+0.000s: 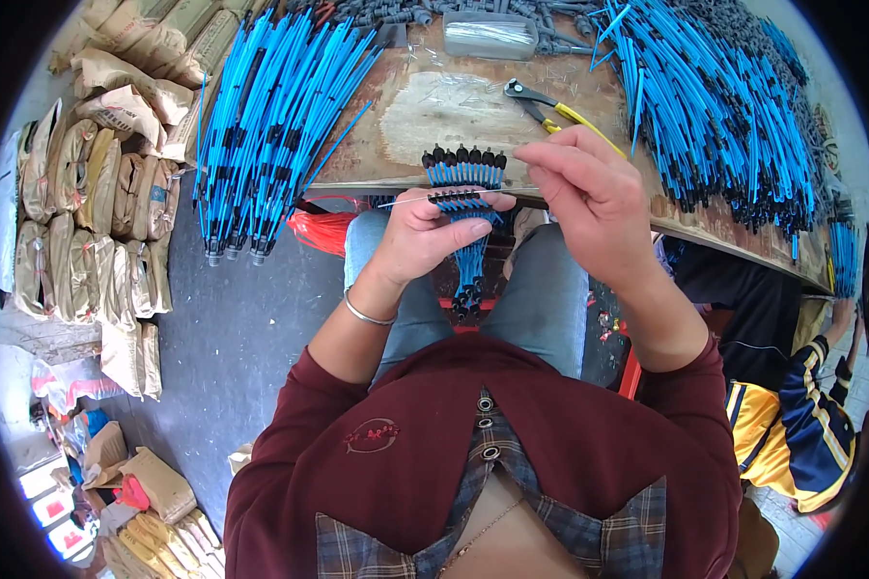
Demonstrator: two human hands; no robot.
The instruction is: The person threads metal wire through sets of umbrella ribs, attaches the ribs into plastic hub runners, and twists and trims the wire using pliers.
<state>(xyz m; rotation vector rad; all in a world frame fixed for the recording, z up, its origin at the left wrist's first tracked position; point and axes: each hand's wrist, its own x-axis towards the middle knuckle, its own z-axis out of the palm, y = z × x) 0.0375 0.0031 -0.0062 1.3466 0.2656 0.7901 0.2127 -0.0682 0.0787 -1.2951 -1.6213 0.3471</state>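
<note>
My left hand (420,234) is closed around a bundle of blue rods with black joints (465,176), held upright over my lap near the table edge. Its row of black ends points toward the table, while the tail hangs between my knees. A thin straight wire (403,201) lies across the row of black joints and sticks out past my left fingers. To the right of the bundle, my right hand (594,188) is raised with thumb and forefinger pinched together. Whatever is between those fingertips is too small to make out.
Nippers with yellow handles (553,104) lie on the wooden table (357,145), near a clear box of thin wires (490,37). Blue rods pile up at left (270,125) and right (719,106). Brown paper sacks (97,212) stack far left. A co-worker's sleeve (816,415) shows at right.
</note>
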